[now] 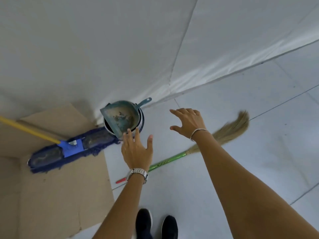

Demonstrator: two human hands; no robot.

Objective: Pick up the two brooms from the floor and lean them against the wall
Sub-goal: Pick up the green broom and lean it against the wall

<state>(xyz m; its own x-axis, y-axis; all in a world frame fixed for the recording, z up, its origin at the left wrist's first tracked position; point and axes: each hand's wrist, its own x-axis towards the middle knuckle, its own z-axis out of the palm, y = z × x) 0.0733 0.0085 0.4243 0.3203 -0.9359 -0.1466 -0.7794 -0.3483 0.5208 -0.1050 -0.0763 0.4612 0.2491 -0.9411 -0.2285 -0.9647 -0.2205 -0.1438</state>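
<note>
Beyond both hands, the white wall fills the upper part of the view and meets the pale tiled floor along a line running past the right hand. To the left of the left hand, flattened cardboard covers the floor. On that cardboard lies the blue dust mop, head flat, with its yellow handle running off toward the left edge; the near end of the mop head sits just beside the left fingertips.

Under and between the two forearms, the grass broom lies flat on the tiles. Its green handle passes behind the left wrist, its red tip shows just left of that wrist, and its straw head fans out just to the right of the right hand.

Just beyond the left fingertips, a teal dustpan rests across the rim of a white bucket at the foot of the wall.

Left hand: fingers spread apart, palm down, holding nothing, metal watch on the wrist. Right hand: fingers spread apart, palm down, holding nothing, thin bangle on the wrist. Neither hand touches a broom.

Below the forearms, two dark shoes stand on the tiles.
</note>
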